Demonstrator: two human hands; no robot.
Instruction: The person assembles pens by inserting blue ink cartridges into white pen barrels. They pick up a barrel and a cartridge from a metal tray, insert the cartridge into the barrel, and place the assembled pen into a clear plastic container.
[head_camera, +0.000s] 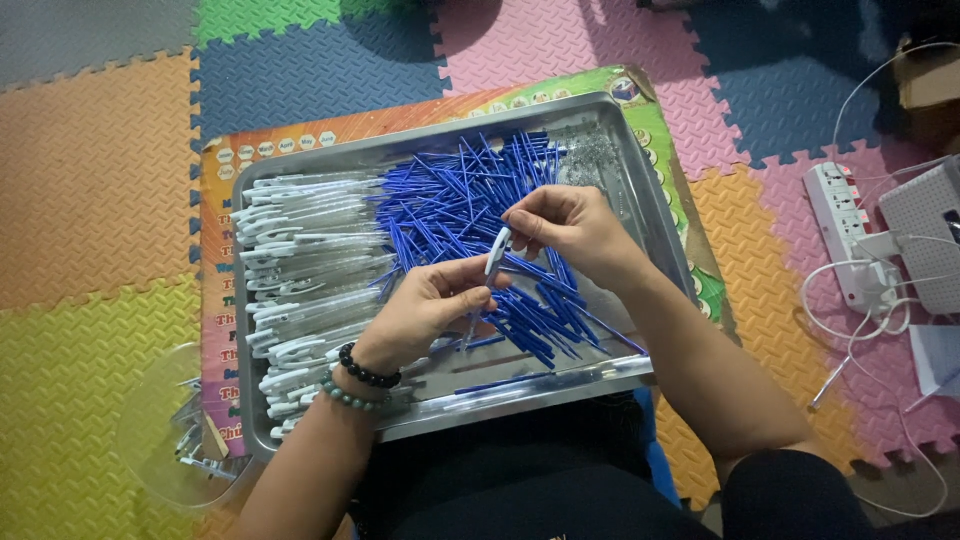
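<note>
Beneath both of my hands I see the foam floor mat (100, 180) of coloured puzzle tiles, and on it, under the hands, a printed board (215, 300) carrying a steel tray (540, 385).

Inside the tray, out past my left hand, lies the row of clear pen barrels (300, 260) with white clips — a long stack, laid side by side. Directly under and beyond my right hand sits the heap of blue refills (460, 200), and further off from that hand, in the far corner, a small pile of what look like springs (590, 155). Judging from these heaps, I reckon the work is nowhere near finished: many barrels and many refills remain loose, and I cannot tell which barrels, if any, are already filled.

Well off to the right of my right hand lie a white power strip (840, 230) and tangled white cables (860, 320).

My left hand (425, 305) is closed around the lower end of one pen barrel (497, 252), which stands tilted between the two hands. My right hand (570, 225) pinches its upper, white-clipped end with the fingertips, just above the left thumb. On the left wrist sit two bead bracelets (362, 385).
</note>
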